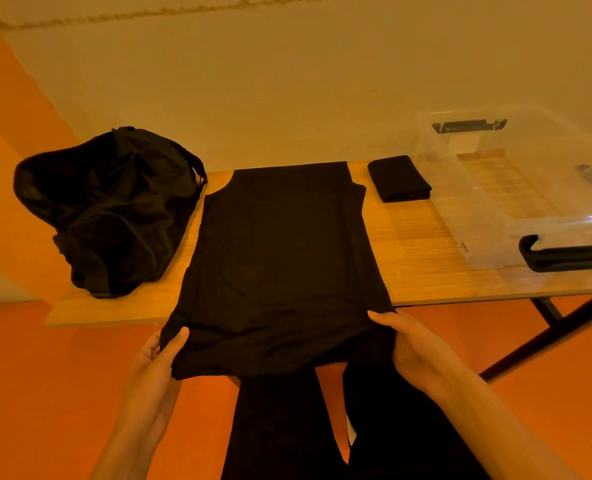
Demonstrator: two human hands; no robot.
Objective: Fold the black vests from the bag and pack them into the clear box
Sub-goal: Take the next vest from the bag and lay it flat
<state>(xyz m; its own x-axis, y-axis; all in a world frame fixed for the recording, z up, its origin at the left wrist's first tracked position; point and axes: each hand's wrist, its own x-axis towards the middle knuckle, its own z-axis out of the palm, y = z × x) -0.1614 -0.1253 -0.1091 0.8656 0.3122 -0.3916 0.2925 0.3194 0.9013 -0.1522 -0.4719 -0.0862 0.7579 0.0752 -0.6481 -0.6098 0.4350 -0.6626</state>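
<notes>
Fingers (pixel 178 337) are pinching the black vest (pixel 280 244) by its near hem, left hand (pixel 152 368) at seven o'clock, right hand (pixel 415 348) at five; it is lying flat between bag (pixel 110 209) at ten and clear box (pixel 478 237) at two.

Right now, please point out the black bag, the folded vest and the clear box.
black bag (pixel 107 209): head view, crumpled middle.
folded vest (pixel 400 180): head view, top face.
clear box (pixel 571 259): head view, near black handle.
</notes>
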